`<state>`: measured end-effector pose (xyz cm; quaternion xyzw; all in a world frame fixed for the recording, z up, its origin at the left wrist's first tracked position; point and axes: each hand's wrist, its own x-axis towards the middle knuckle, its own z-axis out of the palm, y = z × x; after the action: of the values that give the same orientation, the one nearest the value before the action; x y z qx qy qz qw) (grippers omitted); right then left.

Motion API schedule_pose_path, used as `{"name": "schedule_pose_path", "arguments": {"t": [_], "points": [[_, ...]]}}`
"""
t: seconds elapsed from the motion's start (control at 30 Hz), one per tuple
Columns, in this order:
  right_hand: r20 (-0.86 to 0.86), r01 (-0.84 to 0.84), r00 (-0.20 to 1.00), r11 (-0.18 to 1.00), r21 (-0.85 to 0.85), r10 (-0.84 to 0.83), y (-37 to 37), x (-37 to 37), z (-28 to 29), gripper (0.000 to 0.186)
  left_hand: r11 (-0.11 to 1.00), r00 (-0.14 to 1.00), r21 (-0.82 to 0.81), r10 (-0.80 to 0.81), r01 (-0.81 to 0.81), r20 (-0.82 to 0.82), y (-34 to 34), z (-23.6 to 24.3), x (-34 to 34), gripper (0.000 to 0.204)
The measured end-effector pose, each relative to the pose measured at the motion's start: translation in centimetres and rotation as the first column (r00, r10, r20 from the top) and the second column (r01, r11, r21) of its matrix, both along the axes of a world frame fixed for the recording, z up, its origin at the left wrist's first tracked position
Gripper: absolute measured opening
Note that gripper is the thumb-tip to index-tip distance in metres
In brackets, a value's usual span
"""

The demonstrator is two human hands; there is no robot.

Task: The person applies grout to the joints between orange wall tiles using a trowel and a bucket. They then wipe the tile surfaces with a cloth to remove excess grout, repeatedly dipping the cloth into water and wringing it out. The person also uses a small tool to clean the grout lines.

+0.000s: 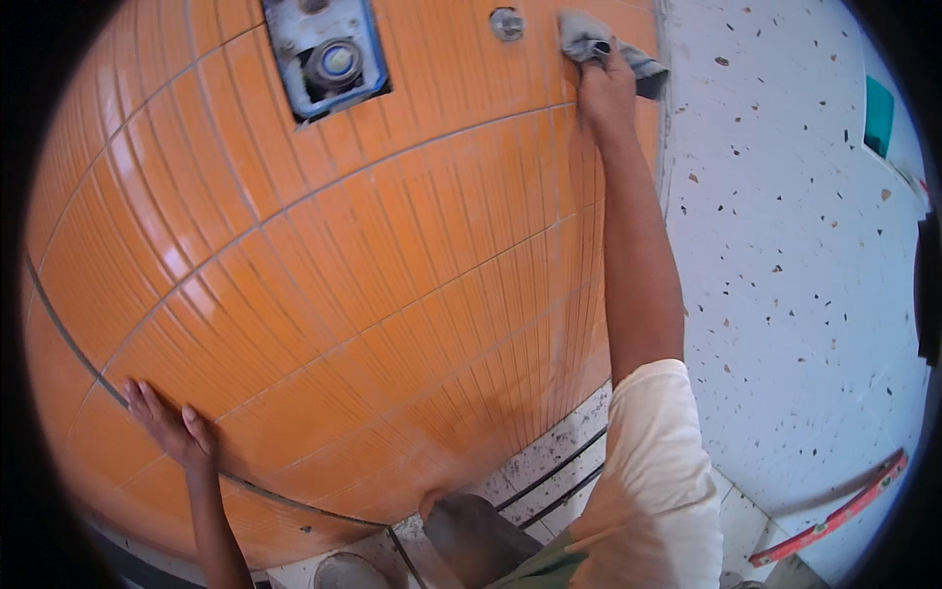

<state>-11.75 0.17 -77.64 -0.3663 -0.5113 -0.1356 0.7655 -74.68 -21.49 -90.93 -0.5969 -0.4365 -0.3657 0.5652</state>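
Observation:
Near the upper right of the orange tiled wall [422, 211], my right hand [606, 93] is closed around a bunched grey cloth [584, 34] and presses it against the tiles. A loose end of the cloth hangs out on the right, close to the corner with the pale wall. Lower on the left, my left hand [175, 430] lies on the orange tiles with its fingers stretched out, holding nothing. A dark cable [265, 491] runs across the wall past this hand.
A recessed fitting box [365, 69] with a round valve sits in a cut-out at the top. Right of it is a small round pipe outlet [506, 24]. The speckled white wall [765, 206] meets the tiles at right. A red spirit level [834, 515] leans low against it.

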Motion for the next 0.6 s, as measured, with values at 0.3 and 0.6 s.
{"name": "schedule_pose_path", "arguments": {"t": [0.3, 0.6], "points": [[0.212, -0.072, 0.975, 0.997, -0.002, 0.070, -7.0, -13.9, -5.7, 0.049, 1.000, 1.000, -0.011, -0.010, 0.010, 0.014, -0.5, -0.1, 0.0, 0.060], [0.293, -0.219, 0.932, 0.976, -0.014, 0.213, -10.1, -22.3, -17.2, 0.064, 0.999, 0.999, -0.037, -0.003, 0.005, 0.032, -0.9, -0.5, -0.4, 0.061]]}}
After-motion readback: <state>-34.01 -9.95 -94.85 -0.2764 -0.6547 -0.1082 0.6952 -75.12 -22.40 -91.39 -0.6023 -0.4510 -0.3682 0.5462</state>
